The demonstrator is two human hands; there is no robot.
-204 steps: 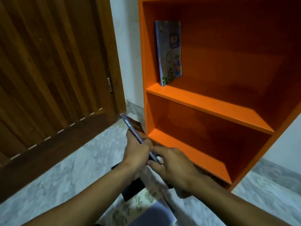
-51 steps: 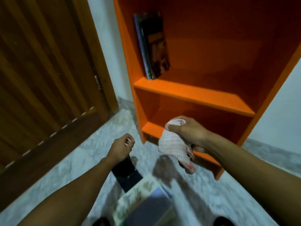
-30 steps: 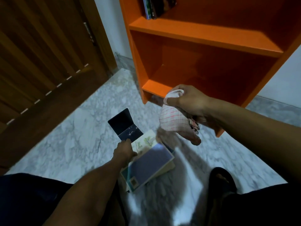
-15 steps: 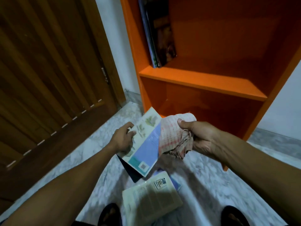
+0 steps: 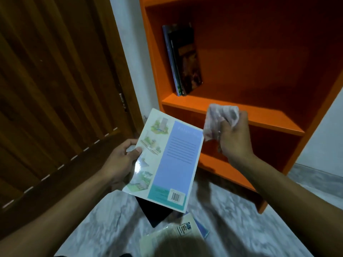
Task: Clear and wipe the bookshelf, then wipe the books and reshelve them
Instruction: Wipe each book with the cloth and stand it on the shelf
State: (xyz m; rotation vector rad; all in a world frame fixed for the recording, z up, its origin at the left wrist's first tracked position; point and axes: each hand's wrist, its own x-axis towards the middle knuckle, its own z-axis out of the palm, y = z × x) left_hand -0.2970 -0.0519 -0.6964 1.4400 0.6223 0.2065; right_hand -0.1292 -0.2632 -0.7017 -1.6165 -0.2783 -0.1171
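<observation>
Left hand (image 5: 120, 162) grips the left edge of a thin glossy book with a pale blue panel and barcode (image 5: 165, 160), thumb on the cover, fingers behind; book held tilted above the floor, near the shelf front. Right hand (image 5: 235, 140) closed around a crumpled white checked cloth (image 5: 219, 119), just beside the book's far right corner. Orange wooden bookshelf (image 5: 232, 112) far right; a few dark books (image 5: 183, 60) upright at its left wall. More books (image 5: 178, 232) lie on the grey marble floor (image 5: 232, 219), near.
</observation>
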